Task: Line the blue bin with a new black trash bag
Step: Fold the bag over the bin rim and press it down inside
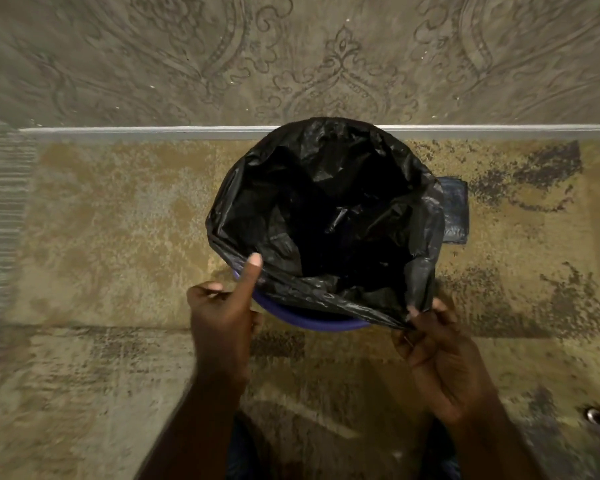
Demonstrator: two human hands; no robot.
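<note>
Near edge of black bag [326, 209] being pinched shut by right hand [440, 355], thumb and fingers closed on plastic at near right of bin [305, 318]. Bag edge being pressed by left hand [222, 317]: thumb [252, 275] extended onto plastic at near left, other fingers curled in loosely; whether plastic is being gripped underneath, cannot tell. Both forearms being held forward from near edge of view. Bag being spread open inside blue bin, far rim covered, near rim showing bare. Bin standing on worn mottled floor [118, 237], against patterned wall [187, 57].

Patterned rug [101, 237], wall [187, 57], baseboard [153, 132]
</note>
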